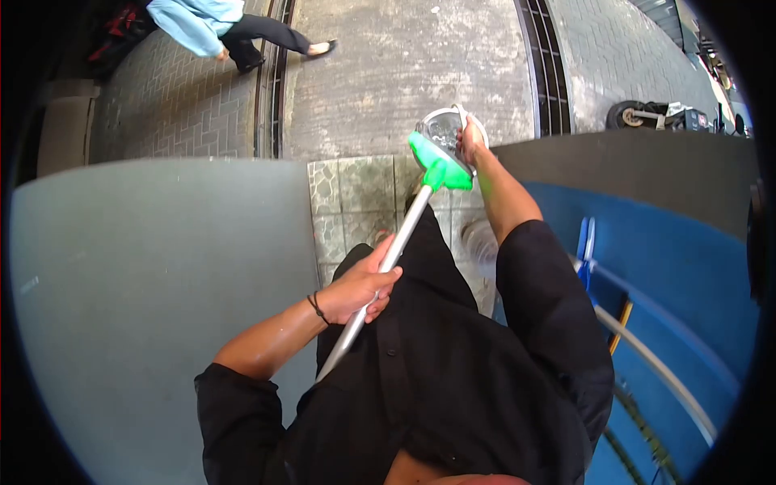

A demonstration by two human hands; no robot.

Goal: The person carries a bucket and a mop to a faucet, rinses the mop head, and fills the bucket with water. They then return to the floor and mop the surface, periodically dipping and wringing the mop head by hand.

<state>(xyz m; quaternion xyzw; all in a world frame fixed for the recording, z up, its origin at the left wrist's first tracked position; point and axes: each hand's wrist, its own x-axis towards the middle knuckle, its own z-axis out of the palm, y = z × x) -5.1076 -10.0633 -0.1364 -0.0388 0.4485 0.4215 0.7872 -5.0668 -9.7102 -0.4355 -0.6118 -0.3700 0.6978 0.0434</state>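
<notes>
A long-handled squeegee with a green head [436, 164] slants up from my waist, its head over the near rim of a bucket. My left hand [365, 289] is closed around the silver pole [412, 212], with a dark band on the wrist. Out in front, my right hand [470, 141] has its fingers curled at the right side of the pale bucket [478, 125]. It seems to grip the bucket's rim or handle; the exact hold is partly hidden. Water with bubbles shows inside the bucket. The squeegee head covers part of the bucket's near side.
Tiled floor [356, 190] lies underfoot, between a grey panel [153, 307] and a blue wall [647, 218]. A clear plastic container [480, 242] stands by my right leg. Blue-headed tool [585, 250] and poles lean at right. A person [230, 32] walks at upper left, beyond a drain grate [277, 89].
</notes>
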